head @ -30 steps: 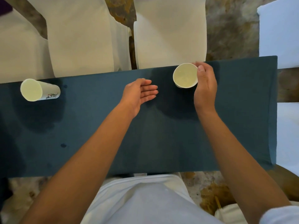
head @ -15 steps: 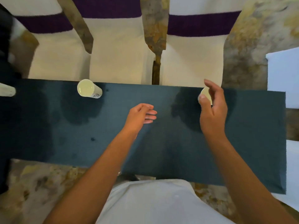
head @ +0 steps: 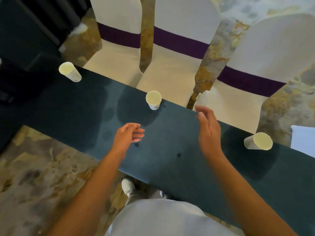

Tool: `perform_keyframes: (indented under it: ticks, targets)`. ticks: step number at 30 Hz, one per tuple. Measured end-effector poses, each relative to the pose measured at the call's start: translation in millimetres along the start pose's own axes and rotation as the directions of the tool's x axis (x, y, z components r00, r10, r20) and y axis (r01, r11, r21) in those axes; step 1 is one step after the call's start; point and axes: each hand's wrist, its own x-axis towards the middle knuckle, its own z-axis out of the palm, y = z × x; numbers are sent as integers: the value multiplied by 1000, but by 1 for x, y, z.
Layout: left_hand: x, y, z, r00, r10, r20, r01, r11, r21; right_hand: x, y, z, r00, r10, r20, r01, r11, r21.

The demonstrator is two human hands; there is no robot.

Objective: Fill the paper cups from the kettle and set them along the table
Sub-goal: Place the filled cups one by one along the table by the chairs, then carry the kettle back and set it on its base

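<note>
Three white paper cups stand upright, mouths up, along the far edge of the long table draped in dark teal cloth (head: 196,167), well apart: the left cup (head: 69,71), the middle cup (head: 153,100), the right cup (head: 258,141). Between them, the left hand (head: 127,136) hovers loosely curled and empty, and the right hand (head: 207,128) hangs open, holding nothing. Behind the table stand white-covered chairs with purple sashes (head: 179,48) on a mottled beige carpet (head: 34,167).
</note>
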Motion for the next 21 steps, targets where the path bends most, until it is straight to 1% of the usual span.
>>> perform_keyframes:
  ticks: [2, 5, 10, 16, 21]
  targets:
    - [-4, 0, -33, 999, 20, -28, -20, 1000, -20, -11, -16, 30, 1000, -14, 22, 14, 1000, 12]
    - [-13, 0, -90, 996, 46, -81, -52, 996, -70, -30, -39, 79, 992, -48, 113, 47, 999, 14]
    - [-26, -1, -175, 985, 62, -162, -85, 986, -143, -56, -66, 151, 974, -73, 213, 74, 997, 5]
    - [-33, 0, -275, 966, 91, -241, -133, 978, -164, -75, -100, 232, 954, -122, 273, 121, 992, 21]
    - [-43, 11, -340, 949, 109, -295, -175, 962, -208, -86, -129, 294, 931, -164, 325, 164, 986, 27]
